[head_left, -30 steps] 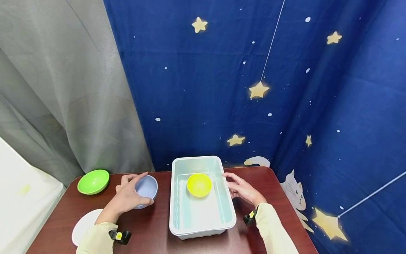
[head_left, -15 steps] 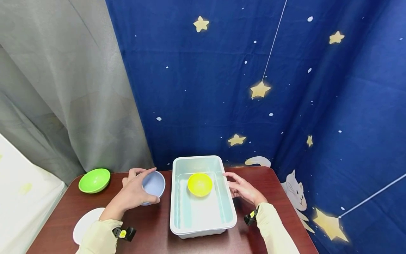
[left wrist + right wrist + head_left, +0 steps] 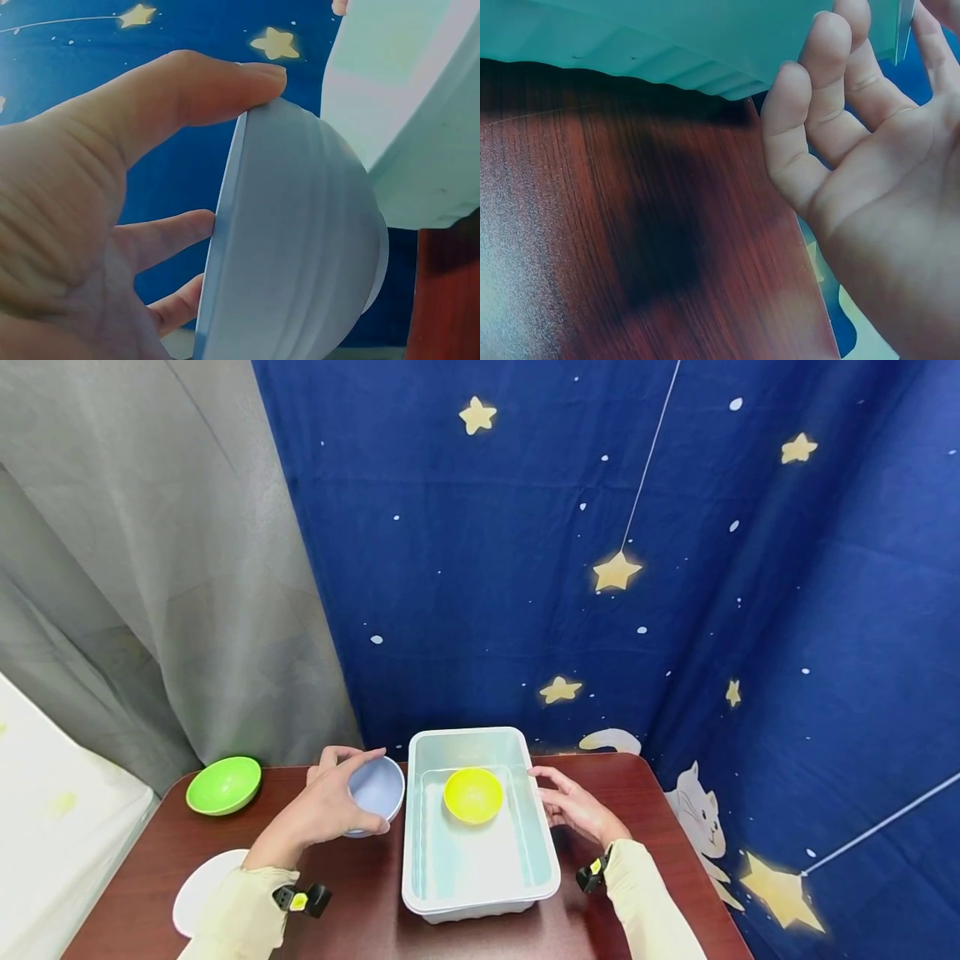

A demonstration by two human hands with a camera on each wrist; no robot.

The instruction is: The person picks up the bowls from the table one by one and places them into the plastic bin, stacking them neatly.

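Observation:
The left hand (image 3: 330, 806) grips a light blue bowl (image 3: 378, 789) by its rim, thumb on the near side and fingers on the far side. In the left wrist view, the blue bowl (image 3: 300, 240) is tilted on its side, close to the tub (image 3: 427, 165). A white-rimmed, pale green tub (image 3: 480, 872) stands mid-table with a yellow bowl (image 3: 473, 796) inside. Against the tub's right side rests the right hand (image 3: 576, 810), its fingers touching the rim and wall. The right wrist view shows these fingers (image 3: 825, 82) loosely bent beside the green wall.
A green bowl (image 3: 223, 786) sits at the table's back left. Nearer the front, a white round dish (image 3: 206, 893) is partly covered by the left sleeve (image 3: 240, 914). The dark red table (image 3: 352, 910) ends at the grey and blue curtains (image 3: 480, 568) behind.
The left hand has carried the blue bowl rightwards, up to the tub's left side. The right hand, tub and yellow bowl have stayed in place.

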